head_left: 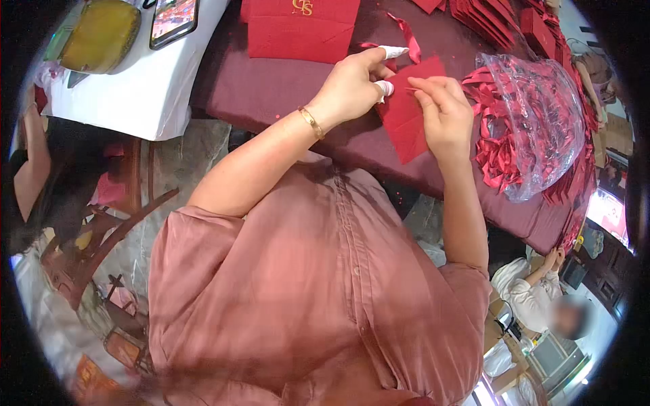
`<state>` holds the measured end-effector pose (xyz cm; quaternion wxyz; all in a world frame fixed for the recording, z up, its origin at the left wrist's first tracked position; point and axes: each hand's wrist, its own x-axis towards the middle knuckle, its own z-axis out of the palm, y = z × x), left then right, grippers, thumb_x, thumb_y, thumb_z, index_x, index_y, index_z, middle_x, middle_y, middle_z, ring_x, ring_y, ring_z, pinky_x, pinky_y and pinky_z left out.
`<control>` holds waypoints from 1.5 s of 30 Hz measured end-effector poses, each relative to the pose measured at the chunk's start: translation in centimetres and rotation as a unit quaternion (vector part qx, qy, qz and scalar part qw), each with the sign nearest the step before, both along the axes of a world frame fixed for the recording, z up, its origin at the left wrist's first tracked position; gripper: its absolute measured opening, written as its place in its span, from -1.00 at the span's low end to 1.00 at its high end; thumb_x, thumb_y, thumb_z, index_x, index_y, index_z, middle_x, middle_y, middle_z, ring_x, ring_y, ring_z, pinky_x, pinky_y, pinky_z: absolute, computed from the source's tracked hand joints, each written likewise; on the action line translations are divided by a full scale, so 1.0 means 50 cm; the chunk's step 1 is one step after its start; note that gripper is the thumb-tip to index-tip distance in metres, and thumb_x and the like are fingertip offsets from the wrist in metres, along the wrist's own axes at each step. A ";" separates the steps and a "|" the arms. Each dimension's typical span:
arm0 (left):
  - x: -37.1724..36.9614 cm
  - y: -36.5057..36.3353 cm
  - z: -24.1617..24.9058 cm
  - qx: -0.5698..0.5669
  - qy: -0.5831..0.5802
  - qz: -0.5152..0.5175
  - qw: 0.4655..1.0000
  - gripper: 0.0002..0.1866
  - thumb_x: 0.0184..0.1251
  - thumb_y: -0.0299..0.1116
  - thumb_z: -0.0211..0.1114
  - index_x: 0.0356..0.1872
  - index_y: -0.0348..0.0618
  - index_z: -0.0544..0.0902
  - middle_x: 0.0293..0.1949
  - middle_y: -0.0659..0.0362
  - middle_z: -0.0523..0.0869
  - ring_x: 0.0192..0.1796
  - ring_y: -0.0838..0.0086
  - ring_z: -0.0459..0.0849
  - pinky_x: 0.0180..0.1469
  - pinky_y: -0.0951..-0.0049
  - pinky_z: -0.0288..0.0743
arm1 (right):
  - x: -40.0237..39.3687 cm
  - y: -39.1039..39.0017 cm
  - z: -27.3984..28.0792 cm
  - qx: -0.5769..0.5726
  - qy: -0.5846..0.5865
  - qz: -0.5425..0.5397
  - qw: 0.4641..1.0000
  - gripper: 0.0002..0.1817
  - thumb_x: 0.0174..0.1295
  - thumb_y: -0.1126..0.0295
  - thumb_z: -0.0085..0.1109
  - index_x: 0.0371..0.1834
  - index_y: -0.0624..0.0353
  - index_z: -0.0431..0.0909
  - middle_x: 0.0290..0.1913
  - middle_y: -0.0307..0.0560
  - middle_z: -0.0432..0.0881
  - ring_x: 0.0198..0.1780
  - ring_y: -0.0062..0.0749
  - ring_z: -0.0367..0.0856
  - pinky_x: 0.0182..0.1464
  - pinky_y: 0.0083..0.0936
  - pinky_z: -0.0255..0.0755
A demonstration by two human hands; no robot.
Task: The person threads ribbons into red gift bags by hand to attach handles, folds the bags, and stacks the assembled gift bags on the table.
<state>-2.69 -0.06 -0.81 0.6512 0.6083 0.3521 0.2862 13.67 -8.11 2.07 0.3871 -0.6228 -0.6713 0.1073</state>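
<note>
Dark red cloth covers the work surface; a white table to its left carries a phone and a yellow-green container, contents indiscernible from where I stand. Clear bag, right of the worker: holds a loose mass of red ribbons, exposed along its left side. Gold-lettered bag, beyond the left forearm: interior hidden. Red paper is located between both hands, above the cloth. Left hand, two fingertips wrapped white, grips its left edge. Right hand: thumb and index finger narrowed over its face; whether they pinch anything, I cannot tell.
</note>
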 end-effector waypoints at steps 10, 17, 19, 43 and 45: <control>-0.007 0.001 0.006 -0.021 -0.019 -0.011 1.000 -0.43 0.25 -0.67 0.23 0.32 -0.10 0.47 -0.24 0.24 0.67 -0.26 0.65 0.56 -0.19 0.61 0.50 | -0.024 0.014 -0.012 -0.004 -0.006 -0.008 1.000 -0.91 0.12 0.53 0.31 -0.30 0.23 0.65 -0.39 -0.04 0.63 -0.43 -0.30 0.62 -0.36 -0.44 0.49; -0.008 -0.001 0.005 -0.043 -0.040 -0.006 0.998 -0.42 0.24 -0.68 0.23 0.32 -0.11 0.48 -0.22 0.22 0.68 -0.24 0.64 0.57 -0.17 0.59 0.51 | -0.021 0.013 -0.013 0.003 -0.053 -0.011 0.999 -0.90 0.10 0.53 0.31 -0.34 0.23 0.60 -0.42 -0.04 0.60 -0.45 -0.24 0.62 -0.40 -0.38 0.49; -0.007 -0.002 0.003 -0.045 -0.036 -0.005 0.998 -0.42 0.24 -0.68 0.23 0.32 -0.11 0.48 -0.22 0.21 0.68 -0.23 0.64 0.57 -0.17 0.58 0.51 | -0.020 0.012 -0.012 -0.003 -0.062 0.001 0.998 -0.90 0.09 0.52 0.32 -0.35 0.22 0.59 -0.42 -0.03 0.60 -0.46 -0.21 0.61 -0.41 -0.36 0.49; -0.008 -0.001 0.022 0.056 0.056 -0.007 0.997 -0.43 0.16 -0.67 0.30 0.26 -0.15 0.50 -0.26 0.06 0.75 -0.33 0.56 0.67 -0.30 0.50 0.61 | -0.025 0.010 -0.011 -0.018 -0.061 -0.039 0.997 -0.91 0.07 0.49 0.32 -0.38 0.23 0.61 -0.40 -0.01 0.65 -0.42 -0.17 0.66 -0.35 -0.34 0.53; -0.011 0.001 0.025 0.042 0.050 -0.020 0.998 -0.41 0.16 -0.67 0.30 0.28 -0.15 0.48 -0.26 0.07 0.75 -0.33 0.57 0.66 -0.30 0.51 0.60 | -0.023 0.009 -0.006 -0.070 -0.016 -0.051 0.996 -0.92 0.07 0.48 0.31 -0.39 0.23 0.62 -0.40 -0.01 0.67 -0.41 -0.23 0.66 -0.33 -0.37 0.53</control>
